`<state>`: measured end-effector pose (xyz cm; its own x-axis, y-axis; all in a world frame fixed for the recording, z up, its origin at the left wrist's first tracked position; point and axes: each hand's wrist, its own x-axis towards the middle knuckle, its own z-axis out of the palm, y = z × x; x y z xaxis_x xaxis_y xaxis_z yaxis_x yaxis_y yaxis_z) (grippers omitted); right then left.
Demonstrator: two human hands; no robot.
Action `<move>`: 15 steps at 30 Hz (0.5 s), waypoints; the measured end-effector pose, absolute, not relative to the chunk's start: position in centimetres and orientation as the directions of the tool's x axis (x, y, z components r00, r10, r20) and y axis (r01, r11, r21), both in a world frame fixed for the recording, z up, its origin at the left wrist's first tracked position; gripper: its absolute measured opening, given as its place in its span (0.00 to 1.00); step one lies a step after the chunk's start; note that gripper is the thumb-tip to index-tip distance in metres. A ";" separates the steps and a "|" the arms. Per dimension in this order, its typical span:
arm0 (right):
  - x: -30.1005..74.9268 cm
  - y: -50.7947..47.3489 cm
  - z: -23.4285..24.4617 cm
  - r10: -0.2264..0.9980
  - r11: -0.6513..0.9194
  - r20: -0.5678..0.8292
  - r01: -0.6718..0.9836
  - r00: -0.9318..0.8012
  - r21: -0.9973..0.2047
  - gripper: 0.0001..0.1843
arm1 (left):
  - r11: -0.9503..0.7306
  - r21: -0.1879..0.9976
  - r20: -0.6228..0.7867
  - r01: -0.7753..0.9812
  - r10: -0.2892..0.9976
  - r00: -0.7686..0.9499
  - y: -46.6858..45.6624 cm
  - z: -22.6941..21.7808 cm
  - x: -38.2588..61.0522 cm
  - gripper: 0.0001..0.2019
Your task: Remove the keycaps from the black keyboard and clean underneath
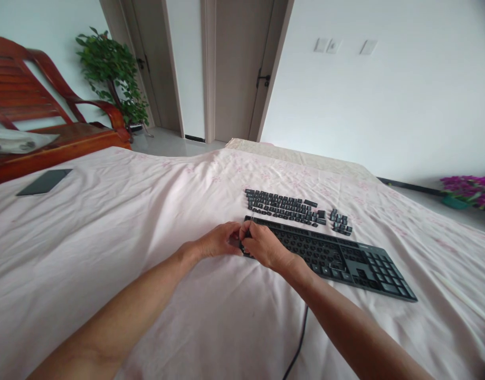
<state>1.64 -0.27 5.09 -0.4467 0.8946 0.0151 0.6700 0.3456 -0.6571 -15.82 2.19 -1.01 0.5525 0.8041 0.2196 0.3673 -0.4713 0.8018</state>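
Observation:
A black keyboard [325, 256] lies on the bed sheet, many of its keys stripped off while the right-hand number pad still has its caps. My left hand [220, 238] is curled at the keyboard's left end, thumb and fingers gripping its edge. My right hand [264, 245] is closed in a pinch over the same end. A thin, shiny wire-like tool [252, 216] sticks up from its fingers; its lower part is hidden. Behind the keyboard, loose black keycaps [284, 206] lie in rows, with a smaller group of keycaps [340, 221] to their right.
A black cable [301, 343] runs toward me beneath my right forearm. A dark phone-like slab [44, 182] lies on the wrinkled pink sheet [167, 195] at far left. Beyond stand a wooden bench [48, 113], a leafy plant [111, 74] and purple flowers [469, 187].

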 end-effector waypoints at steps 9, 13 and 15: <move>1.8 -1.7 4.5 0.881 0.409 0.108 0.629 -0.460 -0.661 0.09 | -0.513 0.785 0.285 0.348 0.797 0.532 1.7 -1.3 -15.0 0.12; 2.9 -1.3 4.5 0.845 0.434 0.160 0.478 -0.510 -0.764 0.09 | -0.546 0.730 0.338 0.411 0.811 0.477 1.4 -1.6 -14.4 0.11; 3.4 -0.9 4.0 0.824 0.461 0.178 0.454 -0.538 -0.762 0.13 | -0.580 0.681 0.361 0.447 0.797 0.484 1.2 -1.6 -14.3 0.10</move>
<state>3.36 -0.91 4.01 -0.5376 0.8241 0.1784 0.4541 0.4612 -0.7623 -14.34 1.20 -1.62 0.4842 0.7970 0.3611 0.4473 -0.5801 0.6807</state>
